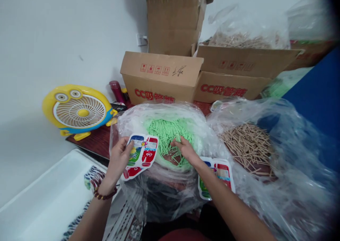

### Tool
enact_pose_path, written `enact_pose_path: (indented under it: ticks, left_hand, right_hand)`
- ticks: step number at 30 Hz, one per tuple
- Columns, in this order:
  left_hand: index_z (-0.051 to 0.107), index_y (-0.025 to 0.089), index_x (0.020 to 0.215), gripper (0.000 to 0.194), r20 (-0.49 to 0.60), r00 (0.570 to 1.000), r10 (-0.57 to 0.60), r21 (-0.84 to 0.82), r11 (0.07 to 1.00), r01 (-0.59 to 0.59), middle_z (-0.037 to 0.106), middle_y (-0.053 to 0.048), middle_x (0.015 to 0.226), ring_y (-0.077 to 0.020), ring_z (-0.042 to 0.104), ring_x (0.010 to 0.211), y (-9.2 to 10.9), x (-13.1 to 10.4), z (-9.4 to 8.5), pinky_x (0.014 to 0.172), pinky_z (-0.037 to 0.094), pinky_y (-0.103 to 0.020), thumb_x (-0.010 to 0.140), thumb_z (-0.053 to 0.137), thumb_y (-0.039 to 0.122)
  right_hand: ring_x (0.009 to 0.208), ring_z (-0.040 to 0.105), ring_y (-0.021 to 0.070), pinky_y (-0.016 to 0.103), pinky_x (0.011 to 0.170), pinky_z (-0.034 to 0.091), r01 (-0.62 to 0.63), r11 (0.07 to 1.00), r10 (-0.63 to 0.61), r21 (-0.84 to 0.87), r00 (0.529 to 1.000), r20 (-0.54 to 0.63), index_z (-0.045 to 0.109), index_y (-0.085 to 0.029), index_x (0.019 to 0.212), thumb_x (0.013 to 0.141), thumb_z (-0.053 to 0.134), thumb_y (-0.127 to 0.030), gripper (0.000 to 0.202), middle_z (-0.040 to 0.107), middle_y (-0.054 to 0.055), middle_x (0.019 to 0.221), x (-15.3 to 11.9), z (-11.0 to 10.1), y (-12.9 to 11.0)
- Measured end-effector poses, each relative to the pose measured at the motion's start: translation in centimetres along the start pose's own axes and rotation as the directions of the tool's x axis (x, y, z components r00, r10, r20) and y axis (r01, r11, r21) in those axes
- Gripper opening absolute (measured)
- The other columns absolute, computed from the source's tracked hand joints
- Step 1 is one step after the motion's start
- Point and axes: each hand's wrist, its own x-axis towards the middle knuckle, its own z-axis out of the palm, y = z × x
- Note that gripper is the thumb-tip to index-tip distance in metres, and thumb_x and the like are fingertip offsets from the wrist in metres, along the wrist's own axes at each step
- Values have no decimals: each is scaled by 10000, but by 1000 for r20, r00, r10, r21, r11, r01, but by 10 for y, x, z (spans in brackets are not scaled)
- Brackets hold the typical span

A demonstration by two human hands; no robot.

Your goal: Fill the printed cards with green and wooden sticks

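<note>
My left hand pinches the edge of several flat printed candy packets, with soda-cup pictures in blue, green and red. My right hand is over an opened clear plastic bag of thin light-green candy sticks. Its fingers are closed on a small bunch of the green sticks; how many is unclear. Under my right forearm lies another stack of the same packets, partly hidden by the arm.
To the right, another clear bag holds brown sticks. Cardboard boxes stand behind the bags, one topped with a bag of pale sticks. A yellow character-shaped fan sits left, above a white tub. A dark red bottle stands beside the fan.
</note>
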Motion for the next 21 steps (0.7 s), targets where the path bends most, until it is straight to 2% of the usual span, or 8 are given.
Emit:
enact_pose_path:
  ticks: [2,4,7,10,16,21]
  left_hand:
    - [545,207,888,255,32,998,-58,-99,993,61,660,16,711,-163,608,559,-6,-1,3,524,492,-255,806,583,445]
    - [550,206,881,273,20,997,-73,-126,989,75,662,20,715,-159,615,566,-12,-2,6,534,496,-251,785,609,455]
    - [579,195,908,323,9,994,-111,-154,982,112,673,18,713,-160,629,562,-19,-3,6,540,508,-255,748,647,466]
    - [597,188,965,370,14,985,-175,-230,958,173,686,23,688,-167,638,537,-24,-4,5,523,514,-263,720,676,454]
    - [600,172,918,349,7,978,-206,-363,911,195,689,22,657,-158,629,499,-19,-9,5,471,490,-234,690,716,409]
    - [576,196,897,280,13,980,-197,-426,886,183,692,36,671,-160,641,519,-6,-16,3,487,502,-236,725,701,377]
  right_hand:
    - [888,624,183,300,808,456,13,995,-9,99,999,-35,509,-187,937,837,391,-367,238,684,58,934,-6,8,0]
    - [824,632,188,299,716,478,-16,976,23,219,999,-27,515,-209,936,819,431,-390,231,678,44,925,-14,17,2]
    - [679,638,177,249,486,430,-128,923,110,364,992,67,515,-238,973,806,458,-409,246,658,29,935,-24,28,5]
    - [624,643,169,211,384,342,-197,879,152,435,979,137,516,-250,978,798,476,-426,254,648,25,965,-27,30,3]
    - [612,636,169,226,386,372,-169,859,144,483,986,90,519,-247,901,791,510,-466,246,659,25,952,-28,26,-9]
    - [629,629,162,239,478,432,-126,938,85,323,987,140,566,-220,851,824,471,-420,222,658,13,782,-31,23,-11]
